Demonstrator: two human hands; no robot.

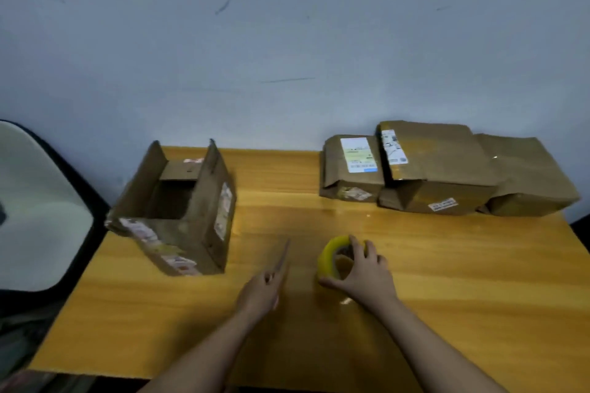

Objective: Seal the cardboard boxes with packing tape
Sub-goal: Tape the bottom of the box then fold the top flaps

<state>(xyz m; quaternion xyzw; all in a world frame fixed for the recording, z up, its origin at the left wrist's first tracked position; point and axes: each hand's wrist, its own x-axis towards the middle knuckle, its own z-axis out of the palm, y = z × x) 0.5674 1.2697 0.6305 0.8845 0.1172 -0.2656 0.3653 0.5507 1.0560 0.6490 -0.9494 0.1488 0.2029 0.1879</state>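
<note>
With our right hand (364, 274) curled round the yellow roll of packing tape (335, 260) on the wooden desk (447, 265) and our left hand (261, 292) gripping a thin blade-like tool (283, 257), we judge the open brown cardboard box (178, 210) beyond the left hand could slide when taped.

No legible text — shipping labels (358, 155) on cardboard boxes (440, 169) too blurred to read.
</note>
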